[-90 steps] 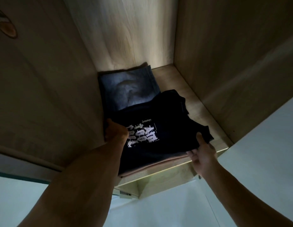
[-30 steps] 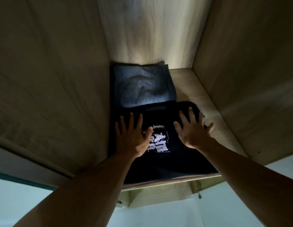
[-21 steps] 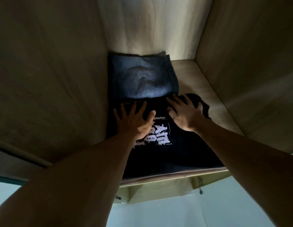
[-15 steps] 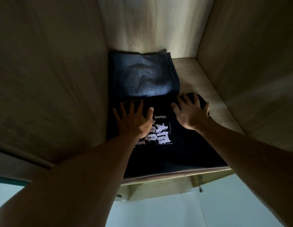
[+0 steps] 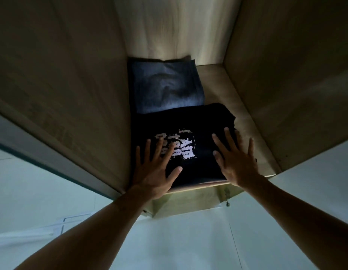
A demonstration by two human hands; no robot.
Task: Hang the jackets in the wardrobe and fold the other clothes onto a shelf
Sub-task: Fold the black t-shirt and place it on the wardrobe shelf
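a folded black t-shirt lies at the shelf front edge, pressed flat by the left hand and right hand, fingers spread wide; folded jeans lie at the back-left corner.

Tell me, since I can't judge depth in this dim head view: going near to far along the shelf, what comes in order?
Shelf front edge → black printed shirt, both hands resting on it → folded blue garment → wardrobe back wall.
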